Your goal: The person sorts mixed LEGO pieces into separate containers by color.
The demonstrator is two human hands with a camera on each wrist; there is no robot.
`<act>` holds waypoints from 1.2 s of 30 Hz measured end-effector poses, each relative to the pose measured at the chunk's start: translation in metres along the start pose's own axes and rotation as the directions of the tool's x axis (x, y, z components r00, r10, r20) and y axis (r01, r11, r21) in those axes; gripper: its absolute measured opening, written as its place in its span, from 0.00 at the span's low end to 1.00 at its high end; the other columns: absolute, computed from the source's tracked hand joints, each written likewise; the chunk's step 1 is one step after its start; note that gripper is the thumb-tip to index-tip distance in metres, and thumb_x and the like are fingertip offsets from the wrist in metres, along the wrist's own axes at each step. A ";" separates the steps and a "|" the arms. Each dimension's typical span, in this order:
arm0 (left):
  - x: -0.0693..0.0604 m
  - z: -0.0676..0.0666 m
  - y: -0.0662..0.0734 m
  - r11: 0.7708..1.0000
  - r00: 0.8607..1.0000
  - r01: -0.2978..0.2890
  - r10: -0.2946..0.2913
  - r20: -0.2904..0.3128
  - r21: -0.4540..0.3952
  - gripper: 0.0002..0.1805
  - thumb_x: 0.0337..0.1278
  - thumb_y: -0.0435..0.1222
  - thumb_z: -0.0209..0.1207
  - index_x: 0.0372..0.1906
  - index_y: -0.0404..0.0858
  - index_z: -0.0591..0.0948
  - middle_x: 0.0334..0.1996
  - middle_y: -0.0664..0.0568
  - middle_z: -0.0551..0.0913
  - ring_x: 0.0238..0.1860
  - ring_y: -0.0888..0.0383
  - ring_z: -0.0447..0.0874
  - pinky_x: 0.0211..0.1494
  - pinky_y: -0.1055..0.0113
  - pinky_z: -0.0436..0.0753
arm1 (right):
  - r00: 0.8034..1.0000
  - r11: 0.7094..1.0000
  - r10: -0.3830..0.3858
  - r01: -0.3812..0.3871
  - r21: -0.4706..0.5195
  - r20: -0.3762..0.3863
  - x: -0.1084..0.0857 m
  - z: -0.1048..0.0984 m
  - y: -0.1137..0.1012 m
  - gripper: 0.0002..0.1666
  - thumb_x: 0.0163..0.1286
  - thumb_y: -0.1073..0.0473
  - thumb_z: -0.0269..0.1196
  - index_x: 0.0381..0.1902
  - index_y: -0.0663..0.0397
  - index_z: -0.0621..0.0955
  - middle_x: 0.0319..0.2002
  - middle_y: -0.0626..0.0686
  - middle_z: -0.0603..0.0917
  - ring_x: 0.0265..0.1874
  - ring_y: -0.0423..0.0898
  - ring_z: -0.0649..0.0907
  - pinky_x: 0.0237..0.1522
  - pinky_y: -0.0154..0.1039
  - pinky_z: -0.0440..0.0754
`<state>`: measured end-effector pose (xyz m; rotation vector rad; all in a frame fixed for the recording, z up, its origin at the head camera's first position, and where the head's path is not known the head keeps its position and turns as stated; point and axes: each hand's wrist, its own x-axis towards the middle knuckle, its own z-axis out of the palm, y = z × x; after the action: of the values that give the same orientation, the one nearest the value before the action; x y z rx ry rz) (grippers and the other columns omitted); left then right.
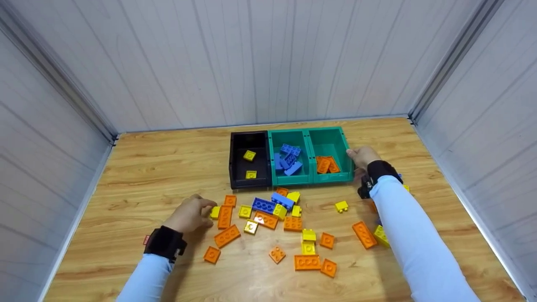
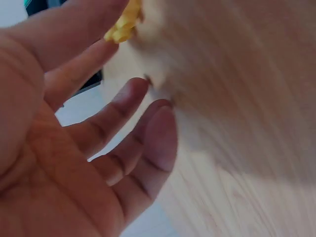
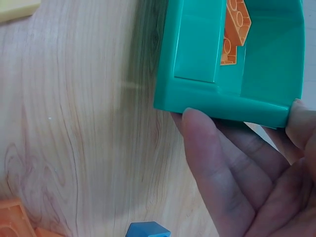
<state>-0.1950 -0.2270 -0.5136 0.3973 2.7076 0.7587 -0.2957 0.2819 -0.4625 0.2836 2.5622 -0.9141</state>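
In the head view my left hand point(image 1: 189, 214) is at the left edge of the scattered bricks, thumb and index finger pinching a small yellow brick point(image 1: 215, 212). The left wrist view shows that yellow brick point(image 2: 124, 24) at the tips of those digits, the other fingers of the hand point(image 2: 94, 133) loosely bent. My right hand point(image 1: 364, 158) grips the outer right side of the right green bin point(image 1: 329, 140). From the right wrist, fingertips of the hand point(image 3: 237, 173) lie against the end wall and rim of the green bin point(image 3: 197, 44), which holds orange bricks point(image 3: 238, 22).
Left of that bin stand a green bin point(image 1: 289, 136) with blue bricks point(image 1: 290, 149) and a black bin point(image 1: 238, 159) with two yellow bricks point(image 1: 249, 155). Orange bricks point(image 1: 293, 223), yellow and blue ones lie in front, some by the right forearm. White walls point(image 1: 218, 63) enclose the table point(image 1: 168, 167).
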 end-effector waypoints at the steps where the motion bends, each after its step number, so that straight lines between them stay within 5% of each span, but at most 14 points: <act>1: 0.000 0.002 0.001 1.000 1.000 -0.015 0.015 -0.015 0.022 0.25 0.46 0.31 0.75 0.54 0.37 0.84 0.47 0.42 0.78 0.46 0.46 0.76 0.54 0.47 0.75 | 1.000 1.000 -0.002 0.002 -0.006 -0.001 0.001 0.000 0.001 0.33 0.83 0.47 0.40 0.74 0.66 0.61 0.70 0.71 0.63 0.36 0.59 0.87 0.45 0.48 0.84; 4: 0.002 0.007 0.003 0.996 0.997 -0.041 0.045 -0.054 0.078 0.22 0.46 0.33 0.75 0.50 0.36 0.86 0.41 0.44 0.79 0.41 0.49 0.76 0.49 0.50 0.77 | 1.000 1.000 0.002 -0.002 -0.006 -0.001 0.002 0.000 0.003 0.33 0.83 0.47 0.40 0.73 0.66 0.62 0.70 0.71 0.64 0.38 0.60 0.87 0.50 0.51 0.82; 11: 0.003 0.010 0.010 0.998 0.999 0.016 -0.013 -0.040 0.060 0.19 0.50 0.34 0.73 0.48 0.35 0.85 0.37 0.47 0.81 0.39 0.51 0.78 0.48 0.52 0.79 | 1.000 0.999 -0.001 0.001 -0.034 0.003 0.000 0.002 0.001 0.33 0.83 0.48 0.40 0.73 0.67 0.61 0.70 0.70 0.65 0.59 0.63 0.76 0.65 0.54 0.69; 19: 0.009 -0.013 0.030 0.990 0.980 0.114 -0.126 -0.157 -0.081 0.24 0.59 0.39 0.68 0.58 0.33 0.80 0.44 0.41 0.83 0.41 0.47 0.80 0.46 0.51 0.80 | 1.000 0.999 -0.021 0.021 -0.031 -0.006 -0.001 0.002 0.001 0.33 0.83 0.48 0.40 0.73 0.67 0.62 0.69 0.71 0.64 0.52 0.64 0.81 0.59 0.54 0.75; 26: 0.041 -0.023 0.074 0.998 0.975 0.015 -0.026 -0.222 -0.053 0.26 0.62 0.42 0.67 0.60 0.32 0.79 0.45 0.43 0.84 0.39 0.50 0.82 0.42 0.56 0.82 | 1.000 1.000 -0.005 0.005 0.004 -0.013 0.000 0.002 0.002 0.33 0.83 0.47 0.40 0.74 0.66 0.61 0.70 0.70 0.63 0.42 0.62 0.86 0.55 0.53 0.79; 36: 0.095 -0.013 0.118 0.989 0.971 -0.066 0.094 -0.220 0.131 0.20 0.59 0.42 0.69 0.52 0.34 0.84 0.35 0.46 0.86 0.32 0.53 0.82 0.36 0.58 0.81 | 1.000 0.998 0.009 -0.010 0.057 0.010 0.003 0.002 0.004 0.33 0.83 0.48 0.40 0.75 0.65 0.60 0.71 0.70 0.62 0.40 0.61 0.86 0.47 0.51 0.83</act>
<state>-0.2652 -0.1035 -0.4594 0.4785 2.9785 0.6991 -0.2960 0.2836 -0.4675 0.3064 2.5270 -0.9836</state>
